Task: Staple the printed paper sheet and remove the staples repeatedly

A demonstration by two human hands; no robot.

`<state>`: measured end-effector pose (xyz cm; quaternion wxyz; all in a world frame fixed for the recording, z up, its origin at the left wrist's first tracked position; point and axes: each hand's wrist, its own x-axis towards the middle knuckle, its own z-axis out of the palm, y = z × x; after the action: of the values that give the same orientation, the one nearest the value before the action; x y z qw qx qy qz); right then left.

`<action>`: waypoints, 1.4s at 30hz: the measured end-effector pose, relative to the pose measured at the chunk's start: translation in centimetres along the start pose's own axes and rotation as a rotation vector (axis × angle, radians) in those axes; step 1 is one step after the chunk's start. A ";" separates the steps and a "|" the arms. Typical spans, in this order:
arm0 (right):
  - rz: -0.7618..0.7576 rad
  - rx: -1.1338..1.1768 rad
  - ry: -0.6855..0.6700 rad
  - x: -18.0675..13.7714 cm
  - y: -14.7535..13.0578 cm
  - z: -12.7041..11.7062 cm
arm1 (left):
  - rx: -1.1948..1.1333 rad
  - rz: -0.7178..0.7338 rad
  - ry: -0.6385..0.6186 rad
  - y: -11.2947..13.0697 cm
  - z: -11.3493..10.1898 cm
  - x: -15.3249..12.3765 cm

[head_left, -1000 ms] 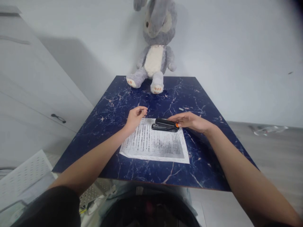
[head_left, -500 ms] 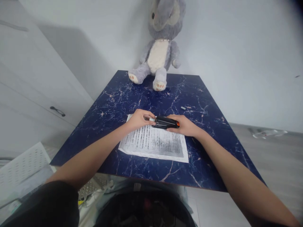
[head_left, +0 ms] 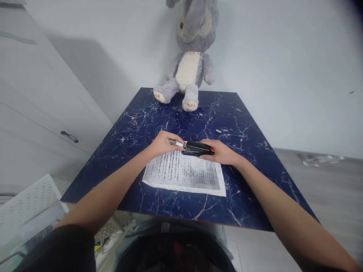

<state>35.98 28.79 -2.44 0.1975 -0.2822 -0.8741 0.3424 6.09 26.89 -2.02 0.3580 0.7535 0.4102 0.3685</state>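
Note:
A black stapler [head_left: 195, 148] with an orange end lies over the top part of a stack of printed paper [head_left: 184, 173]. My right hand [head_left: 219, 151] is closed around the stapler's right end. At its left end a silver metal piece [head_left: 176, 142], which looks like the staple tray, sticks out. My left hand [head_left: 163, 144] pinches this piece between thumb and fingers, above the paper's upper left part. Whether staples are inside is too small to tell. A small grey block [head_left: 218, 131], perhaps a staple strip, lies beyond my right hand.
The blue marbled table [head_left: 170, 206] stands against the wall. A grey plush toy [head_left: 188, 71] sits at its far edge. White perforated shelving [head_left: 31, 200] is at the lower left, beside a white cabinet [head_left: 42, 113]. Clear plastic [head_left: 323, 160] lies on the floor to the right.
My left hand has moved slightly left, away from the stapler's body, and more of the silver piece now shows. My right hand keeps its hold. The view has tilted up slightly.

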 end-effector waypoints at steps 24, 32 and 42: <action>-0.004 0.001 -0.013 0.0 0.1 -0.1 | 0.060 -0.118 0.073 -0.3 2.4 -0.1; 0.011 -0.001 -0.012 0.0 0.0 -0.1 | 0.086 -0.084 0.109 -0.6 2.2 -0.2; 0.010 0.019 -0.009 0.0 0.2 0.0 | 0.024 -0.117 0.125 -0.5 3.2 -0.4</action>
<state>36.08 28.90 -2.54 0.1944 -0.2829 -0.8705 0.3528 8.48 25.99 -4.06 0.3435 0.7079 0.4796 0.3884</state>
